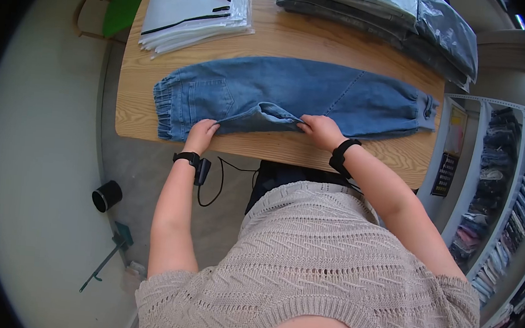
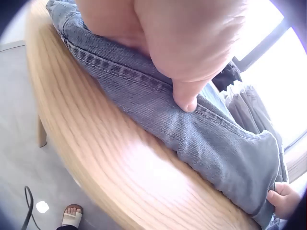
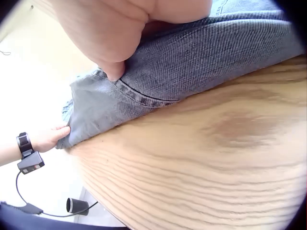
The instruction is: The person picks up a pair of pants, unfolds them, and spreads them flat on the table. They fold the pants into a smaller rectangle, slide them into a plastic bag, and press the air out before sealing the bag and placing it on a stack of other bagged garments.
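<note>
A wooden table [image 1: 264, 42] fills the middle of the room, with clear bags [image 1: 194, 11] and packaged garments [image 1: 360, 10] along its far side and shelving [image 1: 516, 186] of clothes beyond its right end. We find the blue jeans [image 1: 294, 89] lying lengthwise on the table, close to its near edge, waist toward the table's left end and cuffs toward its right.

The fingers of our left hand [image 1: 201, 135] pinch the jeans' near edge by the waist; those of our right hand [image 1: 324, 134] pinch that same edge farther along. To handle this edge well, we should, in our judgement, hold both pinches level and draw gently outward, so the raised fold [image 1: 273, 111] between them flattens and the seam runs straight.

The denim looks mid-blue and soft, probably easy to crease. We see a gathered waistband [image 1: 166, 109], a back pocket [image 1: 211, 95], a slanting stitch line [image 1: 345, 91] across the leg and gathering at the cuffs [image 1: 426, 111].
</note>
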{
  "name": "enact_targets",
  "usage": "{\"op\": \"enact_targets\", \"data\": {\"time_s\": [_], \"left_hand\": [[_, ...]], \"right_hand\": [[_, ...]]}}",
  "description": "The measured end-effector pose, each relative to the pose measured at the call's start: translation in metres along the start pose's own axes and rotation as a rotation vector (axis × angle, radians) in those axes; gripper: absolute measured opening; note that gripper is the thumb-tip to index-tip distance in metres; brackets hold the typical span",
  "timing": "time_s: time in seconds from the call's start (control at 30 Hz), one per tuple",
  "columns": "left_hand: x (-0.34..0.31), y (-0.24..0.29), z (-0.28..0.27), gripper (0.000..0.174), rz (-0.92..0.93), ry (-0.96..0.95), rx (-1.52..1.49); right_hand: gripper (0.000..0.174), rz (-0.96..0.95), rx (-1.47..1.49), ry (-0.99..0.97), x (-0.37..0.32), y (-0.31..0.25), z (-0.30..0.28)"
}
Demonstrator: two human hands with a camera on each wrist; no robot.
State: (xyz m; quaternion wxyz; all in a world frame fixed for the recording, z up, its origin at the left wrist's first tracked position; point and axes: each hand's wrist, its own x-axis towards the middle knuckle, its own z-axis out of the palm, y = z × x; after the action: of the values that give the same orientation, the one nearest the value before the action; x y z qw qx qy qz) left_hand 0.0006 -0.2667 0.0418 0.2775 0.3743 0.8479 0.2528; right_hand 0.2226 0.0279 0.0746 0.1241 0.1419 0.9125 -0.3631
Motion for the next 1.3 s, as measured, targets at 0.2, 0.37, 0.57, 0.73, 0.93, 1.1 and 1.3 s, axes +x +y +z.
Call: {"op": "enact_targets", "data": {"time_s": [0.2, 0.37, 0.57, 0.73, 0.93, 1.1, 1.3], "left_hand": [[0.007, 0.002, 0.008, 0.026, -0.08, 0.049, 0.089], [0.002, 0.061, 0.018, 0.025, -0.065, 0.361, 0.466], [0.021, 0.121, 0.06, 0.044, 0.389, 0.202, 0.414], [0.038, 0.109, 0.079, 0.05, 0.093, 0.017, 0.409], [0.038, 0.11, 0.082, 0.057, 0.063, -0.044, 0.425], [0.04, 0.112, 0.079, 0.06, 0.038, -0.096, 0.457], [0.042, 0.118, 0.079, 0.062, 0.016, -0.121, 0.481]], "right_hand": [[0.031, 0.184, 0.023, 0.032, 0.031, 0.006, -0.004], [0.034, 0.269, -0.054, 0.028, 0.038, 0.005, -0.001], [0.037, 0.277, -0.054, -0.068, 0.041, 0.008, -0.005], [0.042, 0.259, 0.061, -0.055, 0.019, 0.027, -0.034], [0.034, 0.22, -0.148, 0.064, -0.05, 0.101, -0.031], [0.02, 0.565, -0.215, 0.268, -0.07, 0.101, -0.043], [0.022, 0.843, -0.052, 0.846, -0.123, 0.19, -0.068]]}}
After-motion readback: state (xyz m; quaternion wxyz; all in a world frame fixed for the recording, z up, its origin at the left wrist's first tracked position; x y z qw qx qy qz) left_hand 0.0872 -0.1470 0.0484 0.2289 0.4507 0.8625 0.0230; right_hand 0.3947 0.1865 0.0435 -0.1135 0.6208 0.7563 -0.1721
